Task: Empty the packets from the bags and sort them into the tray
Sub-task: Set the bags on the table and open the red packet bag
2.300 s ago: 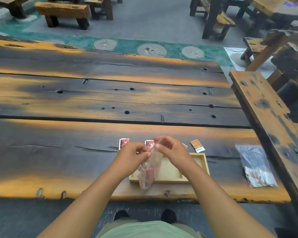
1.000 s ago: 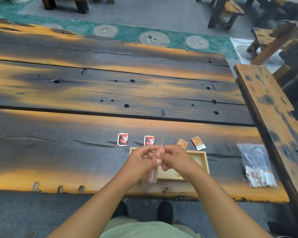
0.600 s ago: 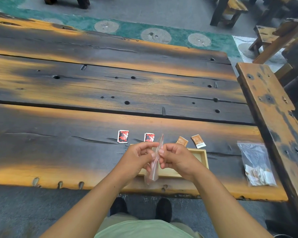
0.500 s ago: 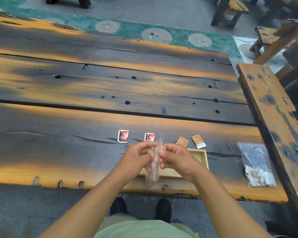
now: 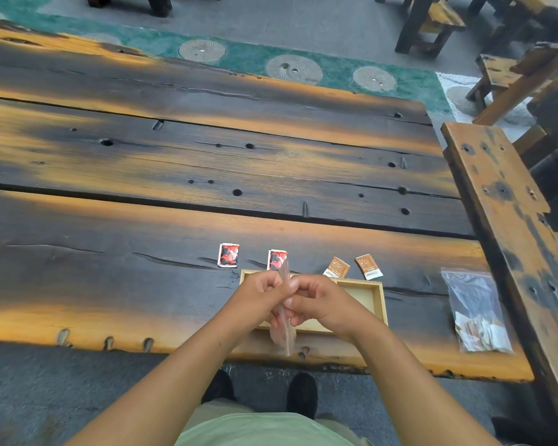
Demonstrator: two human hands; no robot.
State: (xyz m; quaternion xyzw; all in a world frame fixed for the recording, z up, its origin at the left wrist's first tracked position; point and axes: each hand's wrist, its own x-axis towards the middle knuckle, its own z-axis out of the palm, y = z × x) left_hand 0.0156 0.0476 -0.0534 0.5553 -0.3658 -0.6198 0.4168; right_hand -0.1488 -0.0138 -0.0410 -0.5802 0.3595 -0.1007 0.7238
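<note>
Both the left hand (image 5: 261, 296) and right hand (image 5: 316, 299) pinch a clear bag (image 5: 282, 329) closed-fingered over the seemingly empty tray (image 5: 379, 300), four packets (image 5: 228, 255) lie beyond them, and a second bag (image 5: 475, 312) waits unopened to their right.

Head camera looks steeply down, close over table (image 5: 207, 162).

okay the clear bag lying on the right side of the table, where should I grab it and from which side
Take the clear bag at its far, flat upper end, coming from above with the right hand. The packets are bunched at the near bottom end, so the top is thin, empty plastic that pinches easily and lets the contents hang down.
</note>
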